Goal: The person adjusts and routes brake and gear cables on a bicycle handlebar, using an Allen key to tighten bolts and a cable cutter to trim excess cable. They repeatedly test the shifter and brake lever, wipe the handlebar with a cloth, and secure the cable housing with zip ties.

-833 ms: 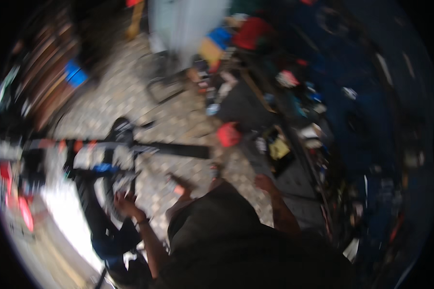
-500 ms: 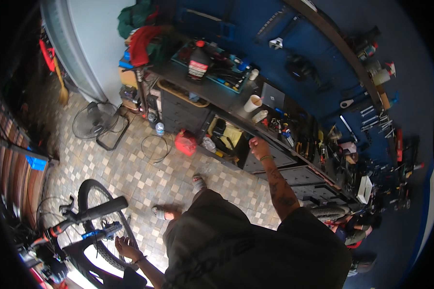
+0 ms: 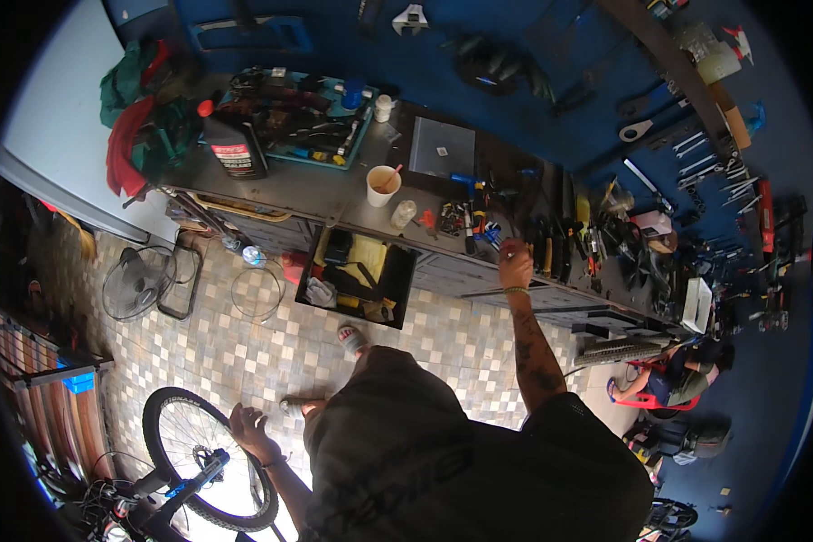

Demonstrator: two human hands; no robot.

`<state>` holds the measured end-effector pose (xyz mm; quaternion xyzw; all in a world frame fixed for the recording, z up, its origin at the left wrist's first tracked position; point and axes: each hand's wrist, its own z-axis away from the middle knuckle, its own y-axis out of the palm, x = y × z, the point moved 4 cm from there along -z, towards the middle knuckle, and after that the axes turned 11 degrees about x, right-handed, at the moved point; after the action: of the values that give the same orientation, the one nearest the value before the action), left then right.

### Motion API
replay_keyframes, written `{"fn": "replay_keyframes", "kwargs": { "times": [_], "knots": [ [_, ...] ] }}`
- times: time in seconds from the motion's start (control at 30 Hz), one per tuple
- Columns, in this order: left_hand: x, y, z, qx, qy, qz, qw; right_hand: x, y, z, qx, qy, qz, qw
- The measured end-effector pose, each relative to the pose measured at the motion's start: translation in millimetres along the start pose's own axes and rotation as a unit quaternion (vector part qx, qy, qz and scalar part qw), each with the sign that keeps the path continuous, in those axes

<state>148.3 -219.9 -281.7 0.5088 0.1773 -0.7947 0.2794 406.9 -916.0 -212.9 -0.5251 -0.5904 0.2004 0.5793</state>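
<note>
My right hand [image 3: 517,264] is stretched out to the front edge of the workbench [image 3: 330,206], next to a row of hand tools with dark and yellow handles [image 3: 551,248]. Its fingers point away from me and are partly hidden, so their grip is unclear. Just left of it lie small blue tools [image 3: 490,233]. Low on the left, my left hand [image 3: 251,432] hangs in the air with loosely bent fingers apart, holding nothing. Beside it is a bicycle wheel [image 3: 156,444] on a bike with a blue fork part [image 3: 210,465].
A pulled-out drawer [image 3: 405,303] juts from the bench. On top stand a paper cup [image 3: 381,188], a dark bottle with red cap [image 3: 235,144] and a teal tool tray [image 3: 357,149]. A fan [image 3: 140,282] is on the floor. Another person [image 3: 682,375] sits at the right.
My right hand has moved from beside the drawer to the tools farther right along the bench. The view has turned, and the bench and drawer show more fully. My left hand remains near the wheel.
</note>
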Motion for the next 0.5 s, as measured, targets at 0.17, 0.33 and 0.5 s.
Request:
{"fn": "replay_keyframes", "kwargs": {
  "times": [0.17, 0.33, 0.5],
  "knots": [
    [-29.1, 75.8, 8.4, 0.074, -0.008, -0.074, 0.994, -54.5, -10.5, -38.5, 0.011, 0.041, 0.001, 0.999],
    [-32.7, 85.4, -0.2, 0.072, 0.007, -0.100, 0.992, -46.7, 7.4, -93.2, 0.100, 0.079, -0.023, 0.992],
    [-52.6, 85.8, 2.5, 0.052, 0.005, -0.127, 0.991, -32.1, 51.1, -128.1, 0.249, 0.103, 0.125, 0.955]
  ]
}}
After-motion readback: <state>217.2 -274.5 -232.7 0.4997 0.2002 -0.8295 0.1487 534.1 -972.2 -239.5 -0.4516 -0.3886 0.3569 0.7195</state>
